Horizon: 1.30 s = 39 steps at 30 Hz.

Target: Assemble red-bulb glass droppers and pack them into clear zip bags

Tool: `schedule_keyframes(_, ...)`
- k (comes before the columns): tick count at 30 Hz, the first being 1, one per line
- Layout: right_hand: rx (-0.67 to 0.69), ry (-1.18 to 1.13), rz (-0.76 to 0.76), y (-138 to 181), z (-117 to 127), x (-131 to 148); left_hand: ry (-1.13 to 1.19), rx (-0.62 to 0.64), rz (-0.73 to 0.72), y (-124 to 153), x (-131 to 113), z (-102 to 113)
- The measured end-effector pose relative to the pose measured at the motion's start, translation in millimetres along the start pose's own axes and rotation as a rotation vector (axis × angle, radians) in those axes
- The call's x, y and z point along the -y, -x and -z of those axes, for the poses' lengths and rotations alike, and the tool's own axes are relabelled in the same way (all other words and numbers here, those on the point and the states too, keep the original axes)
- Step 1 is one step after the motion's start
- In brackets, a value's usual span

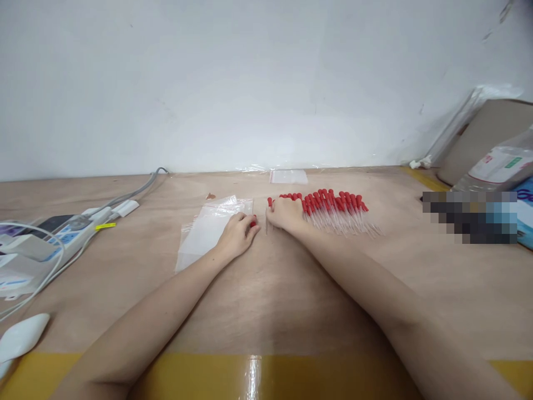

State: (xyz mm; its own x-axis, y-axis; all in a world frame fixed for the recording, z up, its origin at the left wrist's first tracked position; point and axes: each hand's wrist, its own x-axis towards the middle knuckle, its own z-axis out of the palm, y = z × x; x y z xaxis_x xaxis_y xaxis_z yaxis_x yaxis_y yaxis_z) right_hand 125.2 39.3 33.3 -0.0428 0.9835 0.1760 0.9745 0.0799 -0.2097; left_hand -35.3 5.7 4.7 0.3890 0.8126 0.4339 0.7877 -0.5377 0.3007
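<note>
Droppers (333, 208), red-topped, too crowded to count, heaped beside right hand (285, 213), curled against one, grip not certain; in left hand (239, 233), closed grip on red top; bags (204, 233): one flat stack, count unclear; bottle (495, 164): one, contents unclear
</note>
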Motion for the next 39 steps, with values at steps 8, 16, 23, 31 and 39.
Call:
schedule_keyframes(8,-0.027,0.04,0.03,6,-2,2,0.019,-0.06,0.09,-2,0,-1)
schedule_keyframes(16,0.09,0.009,0.014,11,-3,24,0.039,-0.205,0.093,-3,-1,0)
schedule_keyframes(23,0.014,-0.126,0.035,25,12,2,0.226,-0.179,0.079,-3,-11,4)
schedule_keyframes(31,-0.166,-0.368,0.51,73,14,-75,0.459,-0.03,0.067,7,-37,0)
schedule_keyframes(39,-0.233,-0.382,0.531,86,6,-78,0.499,0.067,0.065,11,-45,1)
